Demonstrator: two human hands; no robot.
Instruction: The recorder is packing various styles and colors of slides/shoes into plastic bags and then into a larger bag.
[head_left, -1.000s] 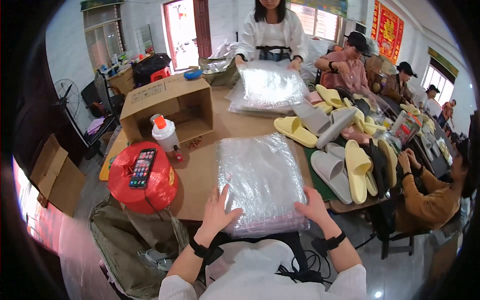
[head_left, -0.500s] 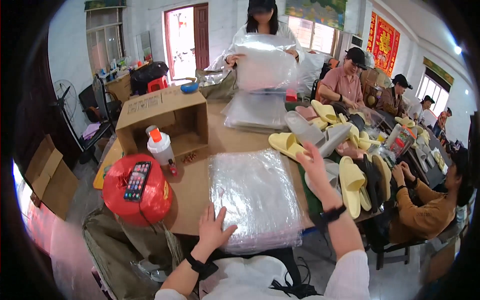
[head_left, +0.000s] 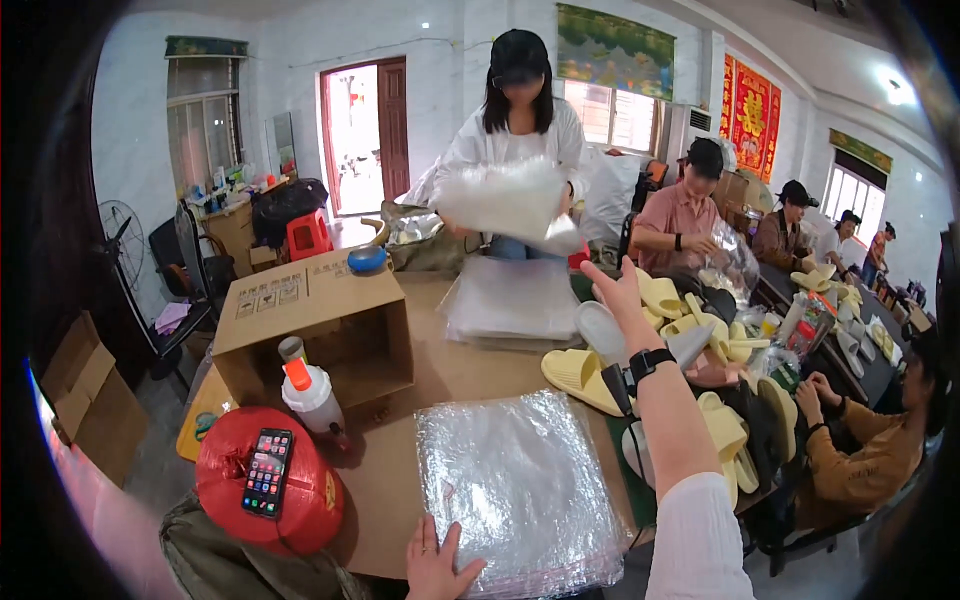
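My left hand (head_left: 438,566) lies with fingers spread on the near left corner of a stack of clear plastic bags (head_left: 515,480). Stretched far forward, my right hand (head_left: 618,305) has its fingers apart over the far left edge of a slipper pile, beside a grey slipper (head_left: 598,330); whether it touches that slipper I cannot tell. Below my right wrist is a yellow slipper (head_left: 578,378), and more yellow slippers (head_left: 722,430) lie right of my forearm. A second stack of clear bags (head_left: 510,305) sits farther back. Across the table, a person holds a blurred clear bag bundle (head_left: 510,203).
A cardboard box (head_left: 310,300) stands on its side at the left, with a blue bowl-like item (head_left: 367,260) on top. Before it are a white bottle (head_left: 313,397) and a red twine roll (head_left: 220,480) bearing a phone (head_left: 267,470). Other people sit along the right.
My right arm has reached farther forward over the slippers. My left hand stays on the bag stack. The person opposite has tilted the clear bags flatter, and my view has tipped upward.
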